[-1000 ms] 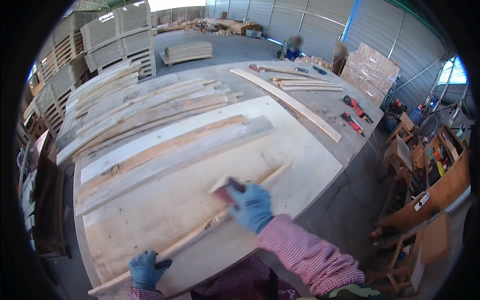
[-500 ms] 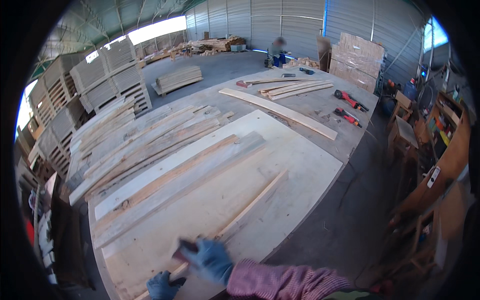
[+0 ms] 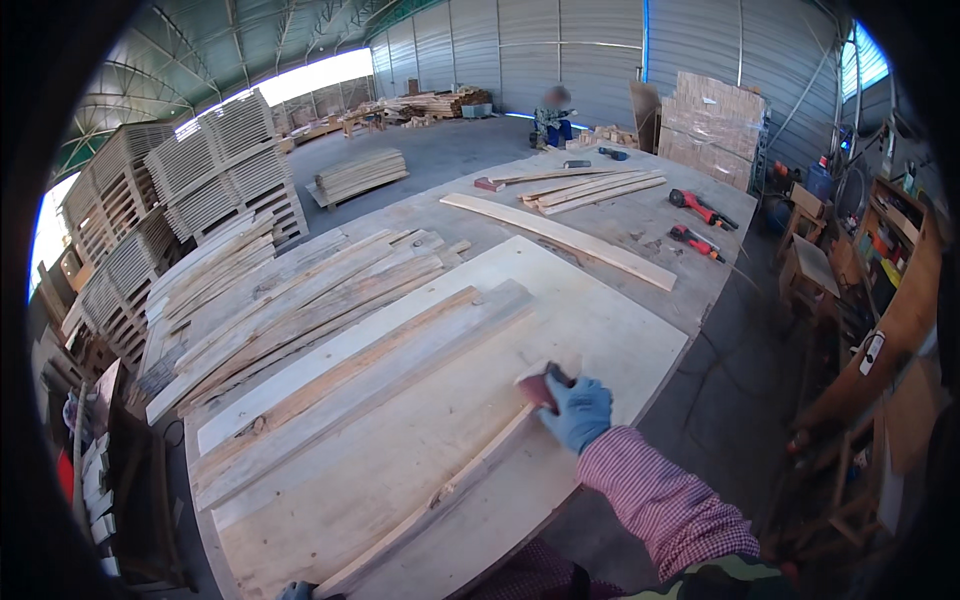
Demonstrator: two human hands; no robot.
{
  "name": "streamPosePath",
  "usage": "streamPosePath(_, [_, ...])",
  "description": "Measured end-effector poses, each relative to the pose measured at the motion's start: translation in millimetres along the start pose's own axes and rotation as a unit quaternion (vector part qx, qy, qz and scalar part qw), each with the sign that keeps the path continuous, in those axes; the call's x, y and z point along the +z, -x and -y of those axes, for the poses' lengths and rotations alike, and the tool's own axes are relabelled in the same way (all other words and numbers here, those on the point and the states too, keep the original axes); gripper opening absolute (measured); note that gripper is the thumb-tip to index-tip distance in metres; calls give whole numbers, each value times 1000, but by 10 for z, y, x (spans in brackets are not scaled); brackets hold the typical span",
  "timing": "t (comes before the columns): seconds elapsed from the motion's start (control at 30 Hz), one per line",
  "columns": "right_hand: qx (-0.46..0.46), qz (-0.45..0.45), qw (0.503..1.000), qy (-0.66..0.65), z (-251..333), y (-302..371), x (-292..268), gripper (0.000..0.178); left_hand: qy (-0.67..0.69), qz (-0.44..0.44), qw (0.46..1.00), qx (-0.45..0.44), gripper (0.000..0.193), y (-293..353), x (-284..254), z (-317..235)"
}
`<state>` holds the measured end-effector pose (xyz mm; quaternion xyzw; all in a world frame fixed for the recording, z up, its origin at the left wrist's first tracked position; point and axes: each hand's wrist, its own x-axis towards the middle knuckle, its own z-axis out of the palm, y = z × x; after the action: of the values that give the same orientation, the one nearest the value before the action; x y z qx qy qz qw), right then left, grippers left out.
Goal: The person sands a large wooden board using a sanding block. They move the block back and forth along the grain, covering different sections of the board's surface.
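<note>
In my right hand (image 3: 580, 415), gloved in blue, is a dark red sanding block (image 3: 538, 390). The block rests at the far end of a long narrow wooden board (image 3: 425, 515) that stands on its edge. At the bottom rim of the picture, my blue-gloved left hand (image 3: 297, 591) grips the near end of this board; most of that hand is cut off. Beneath the board lies a pale plywood sheet (image 3: 370, 505) on the large worktable. Two flat planks (image 3: 345, 390) lie side by side on the sheet, left of the board.
Loose boards (image 3: 310, 310) cover the table's left part. A long plank (image 3: 560, 238), thin strips (image 3: 600, 190) and two red power tools (image 3: 705, 208) lie farther off. Stacked pallets (image 3: 215, 165) stand at left, a cluttered wooden shelf (image 3: 900, 300) at right. Another person (image 3: 553, 120) sits beyond the table.
My right hand has slid the sanding block away from me, from the board's near part to its far end. My left hand sits lower in the picture, still at the near end.
</note>
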<state>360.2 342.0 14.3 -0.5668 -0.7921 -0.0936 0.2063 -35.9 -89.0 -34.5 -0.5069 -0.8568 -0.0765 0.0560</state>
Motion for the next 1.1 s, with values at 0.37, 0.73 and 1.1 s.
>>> streamPosePath(0.37, [-258, 217, 916, -216, 1526, 640, -491, 63, 43, -57, 995, 63, 36, -671, 262, -1345])
streamPosePath(0.73, [68, 28, 997, -13, -348, -471, 224, 73, 89, -2, 996, 26, 49, -767, 34, -1500])
streamPosePath(1.1, [-289, 108, 918, -248, 1534, 678, -376, 57, 71, 19, 995, 64, 48, -887, 100, -1338])
